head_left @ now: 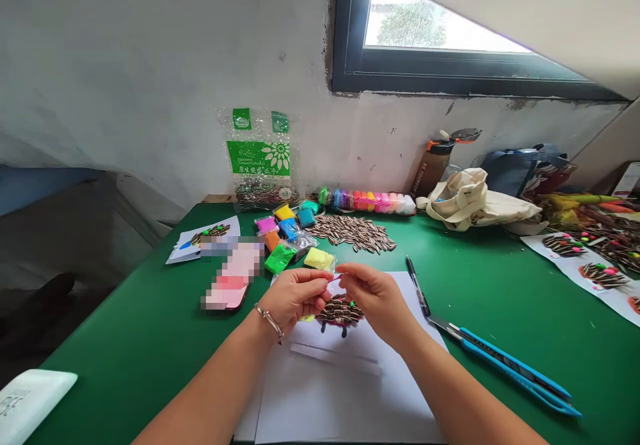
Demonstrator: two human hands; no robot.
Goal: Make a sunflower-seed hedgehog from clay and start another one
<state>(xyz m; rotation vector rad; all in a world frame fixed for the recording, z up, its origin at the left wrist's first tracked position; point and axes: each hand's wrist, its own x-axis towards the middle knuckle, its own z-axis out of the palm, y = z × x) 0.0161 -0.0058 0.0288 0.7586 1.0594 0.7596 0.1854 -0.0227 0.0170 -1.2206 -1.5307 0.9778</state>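
Note:
My left hand (301, 295) and my right hand (373, 291) meet above a white sheet of paper (345, 395). Both are closed, fingertips pinched on a small thin dark pink piece between them. Right beneath lies a figure of striped sunflower seeds (341, 310) on the paper, with a pink edge, a green dot and two black legs; my fingers hide part of it. A bit of yellow shows below my left hand. Narrow paper strips (335, 358) rest on the sheet nearer to me.
Clay packets (280, 257), a seed pile (353, 231) and a seed bag (263, 165) stand behind my hands. A phone (233, 281) lies left; a pen (417, 285) and a blue cutter (510, 365) lie right. Finished seed figures (605, 275) lie far right.

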